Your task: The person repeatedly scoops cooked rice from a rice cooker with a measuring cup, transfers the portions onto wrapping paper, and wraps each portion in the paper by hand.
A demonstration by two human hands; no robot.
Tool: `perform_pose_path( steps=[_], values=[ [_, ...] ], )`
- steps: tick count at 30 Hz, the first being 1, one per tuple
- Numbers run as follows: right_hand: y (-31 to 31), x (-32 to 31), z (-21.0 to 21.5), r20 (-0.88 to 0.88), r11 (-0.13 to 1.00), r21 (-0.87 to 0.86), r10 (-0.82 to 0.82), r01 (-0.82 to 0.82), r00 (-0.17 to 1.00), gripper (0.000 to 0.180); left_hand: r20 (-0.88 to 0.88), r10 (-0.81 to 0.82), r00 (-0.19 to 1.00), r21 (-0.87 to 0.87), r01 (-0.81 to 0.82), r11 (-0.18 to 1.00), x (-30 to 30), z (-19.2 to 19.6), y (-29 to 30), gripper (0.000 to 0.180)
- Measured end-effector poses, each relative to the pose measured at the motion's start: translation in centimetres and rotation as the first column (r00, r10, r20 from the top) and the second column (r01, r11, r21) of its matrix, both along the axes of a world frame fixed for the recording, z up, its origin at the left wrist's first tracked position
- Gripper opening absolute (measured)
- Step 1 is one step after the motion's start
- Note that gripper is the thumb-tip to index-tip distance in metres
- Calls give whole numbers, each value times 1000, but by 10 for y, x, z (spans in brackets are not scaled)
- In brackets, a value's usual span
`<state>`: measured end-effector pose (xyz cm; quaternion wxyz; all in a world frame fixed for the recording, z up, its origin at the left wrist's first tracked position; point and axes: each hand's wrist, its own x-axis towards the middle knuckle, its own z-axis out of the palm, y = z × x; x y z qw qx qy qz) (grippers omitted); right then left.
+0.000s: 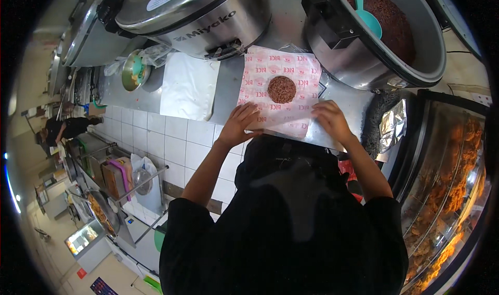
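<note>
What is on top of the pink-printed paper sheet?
A round mound of reddish-brown rice sits near the middle of the paper sheet, between the left hand and right hand. The paper directly under the mound is covered.

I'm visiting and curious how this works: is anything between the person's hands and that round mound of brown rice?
Nothing visible is in the way. The left hand and right hand are at opposite sides of the pink-printed wrapping paper; only bare paper lies between each hand and the brown rice mound.
</note>
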<state>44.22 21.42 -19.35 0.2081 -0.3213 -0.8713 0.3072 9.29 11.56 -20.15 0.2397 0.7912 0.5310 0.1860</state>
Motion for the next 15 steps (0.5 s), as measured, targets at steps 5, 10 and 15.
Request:
perform_pose_path(
  steps=[5, 10, 15],
  values=[
    [24, -31, 0, -293, 897, -257, -428, 361, 855, 11, 373, 327, 868, 15, -358, 934, 0, -17, 40, 28],
    [30, -45, -32, -133, 761, -234, -641, 605, 756, 16, 571, 543, 616, -176, -554, 813, 13, -33, 69, 28],
    [7, -49, -24, 205, 637, -315, -678, 703, 706, 20, 399, 602, 692, -184, -583, 792, 15, -47, 19, 29]
  ],
)
